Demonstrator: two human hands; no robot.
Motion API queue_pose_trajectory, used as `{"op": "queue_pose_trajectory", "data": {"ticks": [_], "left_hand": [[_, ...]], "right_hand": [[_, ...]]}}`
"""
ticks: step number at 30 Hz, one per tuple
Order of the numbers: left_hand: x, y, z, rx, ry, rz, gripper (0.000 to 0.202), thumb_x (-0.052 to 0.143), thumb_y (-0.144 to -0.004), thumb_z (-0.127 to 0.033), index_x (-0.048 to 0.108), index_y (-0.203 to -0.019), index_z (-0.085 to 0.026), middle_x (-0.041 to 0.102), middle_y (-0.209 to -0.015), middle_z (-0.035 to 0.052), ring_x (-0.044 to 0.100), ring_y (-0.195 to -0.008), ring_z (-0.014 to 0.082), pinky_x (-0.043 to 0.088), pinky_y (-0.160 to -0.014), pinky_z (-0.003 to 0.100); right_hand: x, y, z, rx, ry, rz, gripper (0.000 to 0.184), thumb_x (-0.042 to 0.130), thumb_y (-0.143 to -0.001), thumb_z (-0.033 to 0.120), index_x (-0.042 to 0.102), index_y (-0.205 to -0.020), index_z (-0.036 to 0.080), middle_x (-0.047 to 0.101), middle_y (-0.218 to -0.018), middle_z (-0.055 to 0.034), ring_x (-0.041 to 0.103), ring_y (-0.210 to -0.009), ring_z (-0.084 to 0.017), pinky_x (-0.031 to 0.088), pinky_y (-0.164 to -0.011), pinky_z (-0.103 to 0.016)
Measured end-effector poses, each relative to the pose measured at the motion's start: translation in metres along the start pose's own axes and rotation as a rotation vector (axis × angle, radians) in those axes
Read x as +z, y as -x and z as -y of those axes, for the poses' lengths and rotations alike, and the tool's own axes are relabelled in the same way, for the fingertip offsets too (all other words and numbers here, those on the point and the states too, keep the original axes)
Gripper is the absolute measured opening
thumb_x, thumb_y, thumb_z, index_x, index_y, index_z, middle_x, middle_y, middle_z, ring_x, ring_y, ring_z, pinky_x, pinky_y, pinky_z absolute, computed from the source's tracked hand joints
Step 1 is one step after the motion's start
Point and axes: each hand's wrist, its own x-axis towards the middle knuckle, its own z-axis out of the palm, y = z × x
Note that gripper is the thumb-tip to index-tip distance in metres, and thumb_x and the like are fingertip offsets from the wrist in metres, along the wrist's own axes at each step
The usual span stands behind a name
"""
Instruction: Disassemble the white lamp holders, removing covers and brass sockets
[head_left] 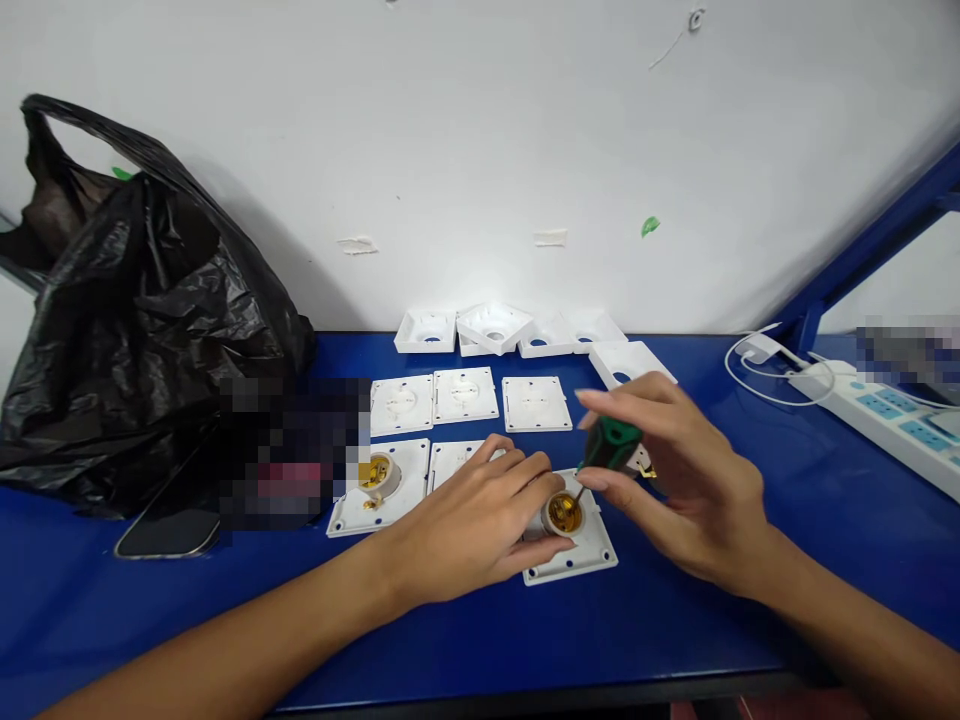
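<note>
My left hand (480,520) rests on a white square lamp-holder base (583,552) and pinches its brass-lined socket (563,513) between thumb and fingers. My right hand (679,480) grips a green-handled screwdriver (611,443) whose tip points down into that socket. A second base with a brass socket (379,477) lies to the left of my left hand.
Several white square plates (465,395) lie in rows on the blue table (750,600), with more white covers (495,327) stacked by the wall. A black plastic bag (135,320) and a phone (172,520) sit at the left. A white power strip (885,420) lies at the right.
</note>
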Motion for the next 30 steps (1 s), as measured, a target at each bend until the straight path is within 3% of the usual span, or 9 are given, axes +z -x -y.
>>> {"op": "queue_pose_trajectory", "data": {"ticks": [3, 7, 12, 17, 19, 24, 28, 30], "left_hand": [[0.001, 0.000, 0.001, 0.004, -0.008, -0.006, 0.032, 0.057, -0.106, -0.046, 0.059, -0.119, -0.017, 0.067, -0.109, 0.0080, 0.065, -0.098, 0.0271, 0.044, -0.105, 0.047], [0.000, 0.000, 0.000, 0.008, -0.015, 0.002, 0.032, 0.059, -0.105, -0.045, 0.060, -0.118, -0.016, 0.067, -0.105, 0.0072, 0.063, -0.094, 0.0257, 0.045, -0.102, 0.045], [-0.002, -0.002, -0.001, 0.012, -0.025, 0.000, 0.030, 0.059, -0.105, -0.045, 0.061, -0.115, -0.016, 0.066, -0.103, 0.0064, 0.061, -0.091, 0.0249, 0.046, -0.096, 0.041], [-0.002, -0.001, -0.001, 0.023, -0.023, -0.010, 0.032, 0.056, -0.106, -0.046, 0.060, -0.116, -0.016, 0.066, -0.103, 0.0069, 0.062, -0.091, 0.0245, 0.046, -0.098, 0.042], [-0.002, -0.001, -0.001, 0.021, -0.027, 0.002, 0.033, 0.055, -0.106, -0.047, 0.060, -0.116, -0.015, 0.066, -0.104, 0.0071, 0.063, -0.091, 0.0247, 0.045, -0.098, 0.043], [-0.002, 0.000, -0.002, 0.008, -0.053, -0.010, 0.035, 0.055, -0.106, -0.049, 0.060, -0.116, -0.016, 0.066, -0.104, 0.0077, 0.064, -0.095, 0.0264, 0.045, -0.100, 0.044], [-0.002, 0.000, -0.003, 0.014, -0.073, -0.016, 0.038, 0.052, -0.107, -0.050, 0.060, -0.118, -0.015, 0.067, -0.105, 0.0082, 0.064, -0.095, 0.0266, 0.045, -0.102, 0.045], [-0.002, 0.000, -0.004, 0.016, -0.068, -0.020, 0.038, 0.049, -0.108, -0.051, 0.059, -0.117, -0.016, 0.067, -0.105, 0.0079, 0.064, -0.095, 0.0262, 0.046, -0.101, 0.045]], "right_hand": [[-0.005, -0.003, 0.000, 0.159, -0.193, 0.181, 0.063, 0.056, -0.105, 0.016, 0.038, -0.161, 0.038, 0.064, -0.127, -0.0065, 0.063, -0.115, -0.022, 0.057, -0.091, -0.040], [-0.007, -0.004, -0.006, 0.106, -0.286, 0.054, 0.048, 0.068, -0.099, 0.018, 0.060, -0.140, 0.040, 0.064, -0.119, -0.0013, 0.062, -0.111, -0.018, 0.056, -0.092, -0.033], [-0.006, -0.004, -0.010, 0.192, -0.327, 0.074, 0.045, 0.057, -0.105, 0.018, 0.055, -0.146, 0.038, 0.066, -0.122, -0.0033, 0.064, -0.113, -0.018, 0.057, -0.093, -0.034], [0.001, -0.004, -0.013, 0.077, -0.266, -0.075, 0.039, 0.071, -0.096, 0.016, 0.064, -0.130, 0.035, 0.063, -0.109, -0.0017, 0.061, -0.100, -0.018, 0.054, -0.085, -0.034], [0.004, -0.002, -0.016, 0.039, -0.185, -0.124, 0.042, 0.069, -0.096, 0.012, 0.064, -0.132, 0.034, 0.063, -0.109, -0.0024, 0.060, -0.099, -0.019, 0.053, -0.085, -0.036], [0.006, 0.005, -0.023, -0.067, -0.045, -0.124, 0.058, 0.063, -0.097, 0.008, 0.055, -0.148, 0.033, 0.063, -0.122, -0.0067, 0.061, -0.109, -0.024, 0.054, -0.087, -0.042], [0.005, 0.009, -0.021, -0.155, 0.053, -0.174, 0.062, 0.074, -0.090, 0.007, 0.060, -0.144, 0.033, 0.062, -0.115, -0.0051, 0.058, -0.106, -0.023, 0.053, -0.083, -0.039], [0.005, 0.008, -0.018, -0.119, -0.001, -0.137, 0.059, 0.067, -0.095, 0.007, 0.058, -0.147, 0.033, 0.063, -0.120, -0.0063, 0.060, -0.108, -0.024, 0.054, -0.085, -0.041]]}}
